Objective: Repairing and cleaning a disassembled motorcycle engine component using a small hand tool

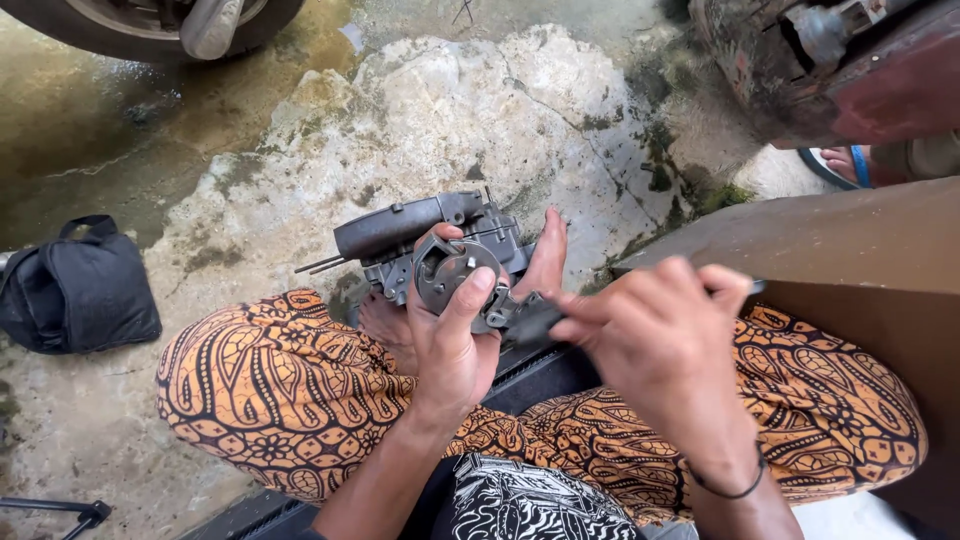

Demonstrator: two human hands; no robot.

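Grey metal fills the middle of our view: a grimy engine part (430,250) with a long flat casing on its far-left side and thin rods poking out to the left. We steady it between our knees, over our bare feet (548,255), which rest on the pale, cracked concrete ground (480,110).

Our left hand (450,335) grips the near side of the part, fingers curled up around a round metal disc (450,272) on its face, with the thumb laid along the disc's right rim. Our right hand (655,335) is closed in a pinch around the handle of a dark tool (530,320), whose tip points left and meets the part just right of the disc. A thin black band (730,488) circles the right wrist.

We sit in orange and black patterned trousers (270,390), the knees spread wide to left and right. A brown flat board (850,260) lies on the right, just beside the right knee. Far left on the ground sits a black bag (75,290). At the far left edge we see part of a tyre (150,25), and at the far right a rusty reddish machine part (850,70). Near it, someone else's foot in a blue sandal (845,165) shows.
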